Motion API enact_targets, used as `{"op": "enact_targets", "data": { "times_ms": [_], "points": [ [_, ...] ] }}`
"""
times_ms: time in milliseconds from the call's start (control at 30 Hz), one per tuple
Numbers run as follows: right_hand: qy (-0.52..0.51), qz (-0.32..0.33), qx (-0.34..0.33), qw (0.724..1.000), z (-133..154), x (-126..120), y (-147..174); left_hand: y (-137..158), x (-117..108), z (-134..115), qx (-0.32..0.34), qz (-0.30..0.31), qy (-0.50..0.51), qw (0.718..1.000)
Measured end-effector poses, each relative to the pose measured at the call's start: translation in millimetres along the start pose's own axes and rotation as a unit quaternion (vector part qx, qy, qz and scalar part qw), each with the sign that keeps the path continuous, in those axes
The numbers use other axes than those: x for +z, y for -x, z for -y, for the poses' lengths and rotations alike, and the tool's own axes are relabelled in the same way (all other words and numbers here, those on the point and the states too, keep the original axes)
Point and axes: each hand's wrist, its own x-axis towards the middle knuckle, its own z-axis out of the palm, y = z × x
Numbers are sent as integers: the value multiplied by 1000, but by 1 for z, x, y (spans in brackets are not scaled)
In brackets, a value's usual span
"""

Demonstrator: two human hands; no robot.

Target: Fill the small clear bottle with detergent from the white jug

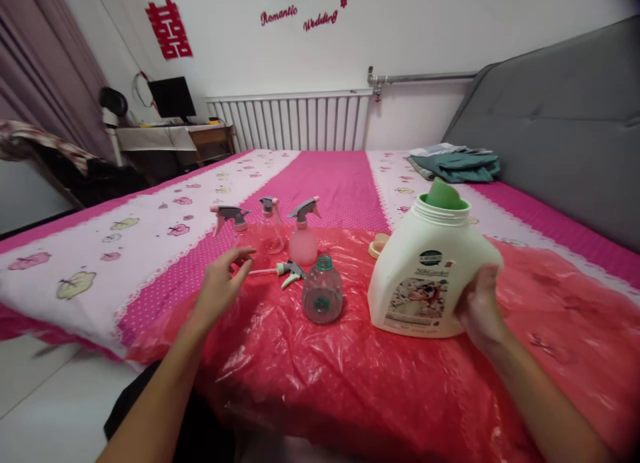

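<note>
My right hand (483,309) grips the side of a large cream detergent jug (435,276), which stands slightly tilted with its lid off and a green spout in its mouth. Fingers apart and loosely curled, my left hand (225,279) holds nothing beside the spray bottles. Between my hands is an uncapped clear spray bottle (323,293) with a green neck. Its likely spray head (291,271), grey and pale green with a dip tube, lies behind it. Farther back stand a pink-filled spray bottle (303,239), a clear spray bottle (273,233) and another with a grey trigger head (231,216).
Red plastic sheeting (320,376) covers the near part of the bed. A beige cap (379,245) lies left of the jug. Folded clothes (455,164) lie by the grey headboard (565,103). A radiator (295,123) and a desk (155,138) stand beyond the bed.
</note>
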Motion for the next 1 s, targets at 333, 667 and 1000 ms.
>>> {"op": "enact_targets", "data": {
  "times_ms": [333, 667, 1000],
  "points": [
    [70, -20, -17, 997, 11, 10, 13, 13, 1, 13, -63, 91, -229, 967],
    [72, -14, -3, 997, 9, 4, 12, 14, -2, 23, -148, 119, -286, 939],
    [74, -15, -31, 997, 7, 3, 13, 16, 0, 21, -146, 102, -294, 939]
  ]
}}
